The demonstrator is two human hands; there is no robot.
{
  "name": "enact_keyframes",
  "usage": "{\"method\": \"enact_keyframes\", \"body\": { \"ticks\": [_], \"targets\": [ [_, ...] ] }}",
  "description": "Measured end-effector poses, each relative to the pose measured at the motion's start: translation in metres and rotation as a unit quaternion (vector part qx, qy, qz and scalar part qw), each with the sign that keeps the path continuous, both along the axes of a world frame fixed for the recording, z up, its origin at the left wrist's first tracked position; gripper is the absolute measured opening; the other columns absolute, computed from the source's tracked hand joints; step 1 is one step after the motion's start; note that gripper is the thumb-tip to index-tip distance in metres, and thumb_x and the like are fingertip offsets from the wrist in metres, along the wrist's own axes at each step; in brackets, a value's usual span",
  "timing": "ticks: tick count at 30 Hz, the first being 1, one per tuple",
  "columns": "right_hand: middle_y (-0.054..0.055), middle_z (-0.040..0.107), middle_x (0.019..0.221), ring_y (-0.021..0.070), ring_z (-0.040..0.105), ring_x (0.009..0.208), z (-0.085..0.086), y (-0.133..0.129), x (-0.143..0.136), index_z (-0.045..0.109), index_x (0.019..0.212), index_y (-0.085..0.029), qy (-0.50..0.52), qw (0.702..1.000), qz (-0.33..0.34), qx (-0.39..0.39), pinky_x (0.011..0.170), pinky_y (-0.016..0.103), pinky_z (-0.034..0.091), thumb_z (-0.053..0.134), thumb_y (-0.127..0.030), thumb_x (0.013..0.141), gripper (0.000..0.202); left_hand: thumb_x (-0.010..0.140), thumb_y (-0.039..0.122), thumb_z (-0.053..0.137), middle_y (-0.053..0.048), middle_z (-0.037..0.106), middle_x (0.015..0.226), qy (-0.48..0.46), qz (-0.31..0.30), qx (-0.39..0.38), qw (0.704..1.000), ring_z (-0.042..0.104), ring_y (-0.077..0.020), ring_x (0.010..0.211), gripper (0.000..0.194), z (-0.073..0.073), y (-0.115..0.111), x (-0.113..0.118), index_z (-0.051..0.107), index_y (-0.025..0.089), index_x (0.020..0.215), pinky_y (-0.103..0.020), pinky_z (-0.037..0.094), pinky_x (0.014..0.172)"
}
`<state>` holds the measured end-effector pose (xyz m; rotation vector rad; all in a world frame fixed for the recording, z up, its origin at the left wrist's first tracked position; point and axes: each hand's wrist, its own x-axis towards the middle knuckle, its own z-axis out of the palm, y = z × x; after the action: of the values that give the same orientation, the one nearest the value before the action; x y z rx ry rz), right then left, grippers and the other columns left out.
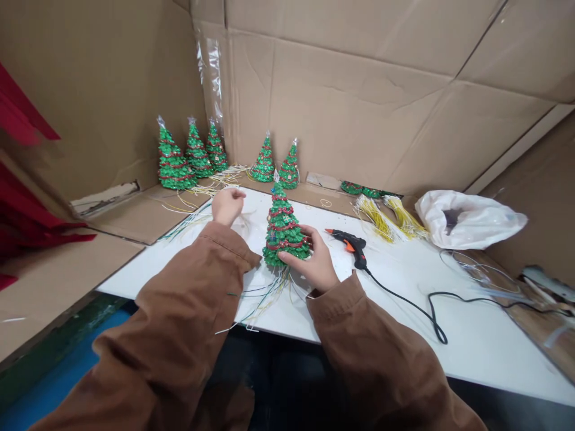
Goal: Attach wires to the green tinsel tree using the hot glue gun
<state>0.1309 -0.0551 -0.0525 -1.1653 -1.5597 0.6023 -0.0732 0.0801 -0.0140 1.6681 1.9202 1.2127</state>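
Note:
My right hand (320, 257) is wrapped round the lower right side of a small green Christmas tree (283, 230) with red garland and a clear star on top. The tree stands upright, slightly tilted, and thin green, white and yellow wires (274, 290) spread from its base toward the table's front edge. To the left and farther back, my left hand (227, 206) is closed, its fingers curled and partly hidden. What it pinches, if anything, I cannot make out. Right of the tree lies a black glue gun (353, 244) with an orange trigger.
Several similar trees (172, 158) stand along the cardboard wall (341, 90) at the back. Bundles of yellow and white wires (381, 218) and a white plastic bag (476, 218) lie at the right. The glue gun's black cord (404, 302) crosses the white board (485, 335). Red cloth hangs at the left.

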Motion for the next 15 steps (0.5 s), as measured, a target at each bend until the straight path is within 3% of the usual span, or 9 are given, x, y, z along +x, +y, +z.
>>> {"method": "enact_keyframes", "body": {
  "ticks": [1, 4, 8, 15],
  "targets": [
    [0.010, 0.058, 0.121, 0.0262, 0.055, 0.110, 0.000, 0.000, 0.000, 0.050, 0.118, -0.023, -0.001, 1.000, -0.003, -0.001, 0.097, 0.046, 0.044, 0.077, -0.046, 0.059, 0.069, 0.070, 0.016, 0.060, -0.009, 0.070, 0.101, 0.106, 0.037, -0.046, 0.993, 0.060, -0.0282, 0.100, 0.021, 0.000, 0.001, -0.006, 0.071, 0.020, 0.087, -0.037, 0.044, 0.083],
    [0.010, 0.058, 0.120, 0.0262, 0.056, 0.109, 0.001, 0.001, 0.000, 0.051, 0.118, -0.023, -0.004, 1.000, -0.004, -0.001, 0.096, 0.045, 0.044, 0.077, -0.047, 0.059, 0.069, 0.057, 0.007, 0.066, -0.012, 0.070, 0.096, 0.177, 0.057, -0.100, 0.978, 0.058, -0.0356, 0.102, 0.020, 0.001, 0.000, -0.013, 0.072, 0.019, 0.072, -0.043, 0.042, 0.084],
    [0.009, 0.059, 0.119, 0.0258, 0.056, 0.109, 0.001, 0.001, 0.000, 0.051, 0.117, -0.023, -0.003, 1.000, -0.001, 0.004, 0.096, 0.046, 0.044, 0.076, -0.047, 0.060, 0.067, 0.053, 0.013, 0.072, -0.012, 0.070, 0.084, 0.199, 0.020, -0.114, 0.973, 0.061, -0.0350, 0.094, 0.010, -0.001, -0.001, -0.009, 0.068, 0.019, 0.060, -0.043, 0.042, 0.082],
    [0.010, 0.058, 0.120, 0.0252, 0.055, 0.110, 0.000, 0.002, 0.000, 0.050, 0.118, -0.024, 0.000, 1.000, 0.001, 0.011, 0.097, 0.046, 0.043, 0.075, -0.046, 0.061, 0.066, 0.057, 0.019, 0.074, -0.015, 0.068, 0.086, 0.212, 0.026, -0.079, 0.974, 0.055, -0.0392, 0.104, 0.009, -0.013, 0.009, -0.013, 0.066, 0.019, 0.061, -0.051, 0.036, 0.087]
  ]
}}
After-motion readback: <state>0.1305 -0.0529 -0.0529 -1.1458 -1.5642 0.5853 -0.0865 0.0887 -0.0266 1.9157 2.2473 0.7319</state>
